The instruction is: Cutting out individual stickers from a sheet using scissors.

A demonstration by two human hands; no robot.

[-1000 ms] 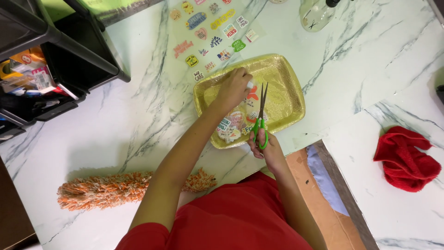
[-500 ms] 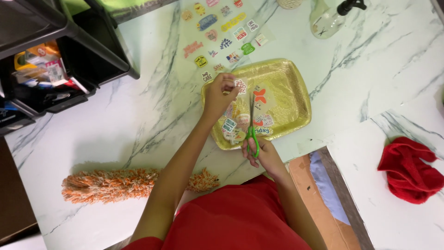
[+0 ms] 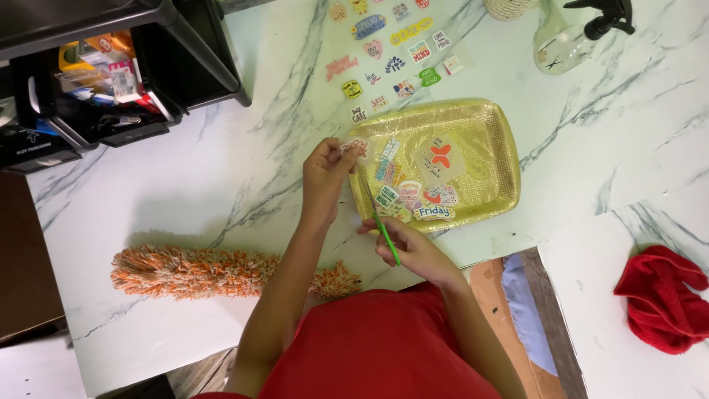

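Your left hand (image 3: 325, 177) pinches a small sticker cutout (image 3: 354, 145) between thumb and fingertips, grip closed on it, holding it up just past the near-left corner of the gold tray (image 3: 502, 159), most likely so the blades can reach its edge freely. Your right hand (image 3: 413, 247) sits just below the tray's near rim, its grip wrapped around the green handles of the scissors (image 3: 380, 222), with the thin blades pointing up toward the cutout; whether the blades are parted or together is too fine to tell.

The tray is a shallow rectangle with rounded corners and a shiny, dimpled metallic surface, and its raised rim seems meant to keep the loose stickers (image 3: 413, 196) together; they lie in a flat, glossy, colourful pile toward its left half. Beyond the tray's far-left corner, more cut stickers (image 3: 391, 44) are spread singly on the white marble-veined worktop (image 3: 185, 185), apart from one another. Left of the tray and nearer you lies a shaggy orange duster (image 3: 192, 272), soft and fibrous. Well to the tray's right rests a crumpled red cloth (image 3: 661, 295).
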